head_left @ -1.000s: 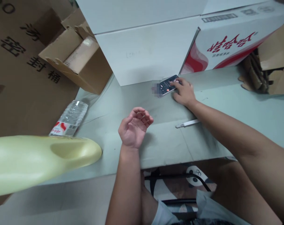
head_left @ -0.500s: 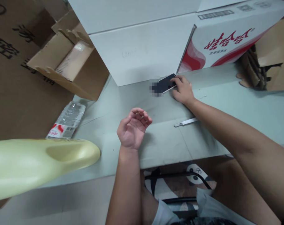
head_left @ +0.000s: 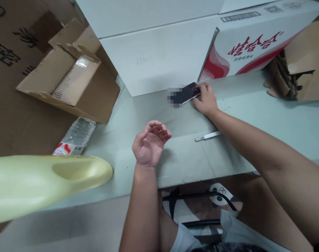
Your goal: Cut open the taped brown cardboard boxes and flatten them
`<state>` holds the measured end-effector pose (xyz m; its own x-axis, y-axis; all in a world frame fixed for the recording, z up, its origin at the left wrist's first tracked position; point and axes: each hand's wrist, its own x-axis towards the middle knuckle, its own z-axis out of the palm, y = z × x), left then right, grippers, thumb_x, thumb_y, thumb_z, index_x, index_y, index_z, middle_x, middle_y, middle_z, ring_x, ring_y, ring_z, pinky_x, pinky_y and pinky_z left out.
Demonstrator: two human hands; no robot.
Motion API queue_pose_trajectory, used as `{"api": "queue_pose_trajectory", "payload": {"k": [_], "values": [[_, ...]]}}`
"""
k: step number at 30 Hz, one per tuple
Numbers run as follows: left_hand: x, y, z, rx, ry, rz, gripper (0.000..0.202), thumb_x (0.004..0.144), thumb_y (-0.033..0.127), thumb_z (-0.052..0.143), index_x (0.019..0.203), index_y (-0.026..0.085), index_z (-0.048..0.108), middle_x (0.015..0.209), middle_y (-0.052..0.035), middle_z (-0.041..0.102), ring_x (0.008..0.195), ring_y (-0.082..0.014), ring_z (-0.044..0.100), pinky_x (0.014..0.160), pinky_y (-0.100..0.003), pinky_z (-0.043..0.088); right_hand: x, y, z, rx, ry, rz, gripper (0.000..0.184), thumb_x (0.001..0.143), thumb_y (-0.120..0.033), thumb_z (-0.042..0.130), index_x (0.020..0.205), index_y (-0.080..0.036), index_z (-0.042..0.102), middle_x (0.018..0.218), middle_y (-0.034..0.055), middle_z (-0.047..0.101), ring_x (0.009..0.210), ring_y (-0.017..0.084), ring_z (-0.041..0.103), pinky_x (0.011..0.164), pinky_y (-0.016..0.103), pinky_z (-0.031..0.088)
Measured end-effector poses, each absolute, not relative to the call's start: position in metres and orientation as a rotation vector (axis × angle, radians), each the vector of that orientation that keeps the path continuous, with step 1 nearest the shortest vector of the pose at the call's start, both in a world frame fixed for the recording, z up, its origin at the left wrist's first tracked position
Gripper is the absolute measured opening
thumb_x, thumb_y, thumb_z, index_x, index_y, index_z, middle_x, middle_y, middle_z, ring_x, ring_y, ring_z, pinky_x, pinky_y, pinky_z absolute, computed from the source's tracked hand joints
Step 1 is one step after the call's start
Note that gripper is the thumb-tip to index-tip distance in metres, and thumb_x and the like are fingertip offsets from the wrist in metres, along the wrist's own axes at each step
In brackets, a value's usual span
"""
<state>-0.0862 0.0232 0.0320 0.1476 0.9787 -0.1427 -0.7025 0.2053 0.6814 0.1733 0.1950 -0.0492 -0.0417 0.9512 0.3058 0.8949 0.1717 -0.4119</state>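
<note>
My right hand (head_left: 206,100) is at the right end of a dark smartphone (head_left: 189,93), which lies flat on the table with its left part pixelated. Its fingers curl over the phone's far corner and the thumb is at the near edge. My left hand (head_left: 151,145) is held above the table, palm up, with fingers loosely curved and nothing in it. A slim white and silver tool (head_left: 209,135) lies under my right forearm, which hides one end; I cannot make out its kind.
White cartons (head_left: 159,59) and a red-printed carton (head_left: 251,45) stand behind the phone. An open brown box (head_left: 96,94), a clear plastic bottle (head_left: 82,131) and a pale yellow jug (head_left: 43,185) are on the left. Torn cardboard (head_left: 304,66) sits at the right.
The open brown box on the left has shifted left and towards me. My right fingers have drawn back from the screen to the phone's corner. My left hand is almost still.
</note>
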Motion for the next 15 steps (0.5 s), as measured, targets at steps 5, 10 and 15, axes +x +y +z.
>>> {"api": "queue_pose_trajectory", "payload": {"k": [5,10,15], "values": [[-0.0863,0.0232,0.0327,0.522,0.649,1.297,0.026,0.074,0.043,0.070,0.087,0.021,0.071,0.082,-0.0036,0.067,0.077,-0.0172,0.064,0.081,-0.034,0.055,0.1720,0.1966,-0.0528,-1.780,-1.916,0.161,0.064,0.083,-0.046,0.057,0.141,-0.019,0.047,0.152,0.0226,0.044,0.142,0.039,0.044,0.116,0.061,0.038],[-0.0865,0.0234,0.0329,0.517,0.646,1.301,0.027,0.073,0.044,0.070,0.087,0.020,0.071,0.082,-0.0040,0.066,0.077,-0.0176,0.064,0.080,-0.034,0.055,0.1719,0.1961,-0.0528,-1.746,-1.954,0.164,0.067,0.081,-0.048,0.061,0.141,-0.022,0.045,0.152,0.0218,0.045,0.139,0.042,0.047,0.111,0.066,0.040],[-0.0870,0.0228,0.0327,0.518,0.631,1.301,0.028,0.072,0.044,0.072,0.088,0.020,0.071,0.082,-0.0033,0.066,0.077,-0.0170,0.065,0.080,-0.033,0.055,0.1720,0.1953,-0.0517,-1.737,-1.966,0.169,0.070,0.080,-0.051,0.063,0.141,-0.022,0.044,0.151,0.0216,0.045,0.137,0.042,0.049,0.110,0.066,0.042]]}}
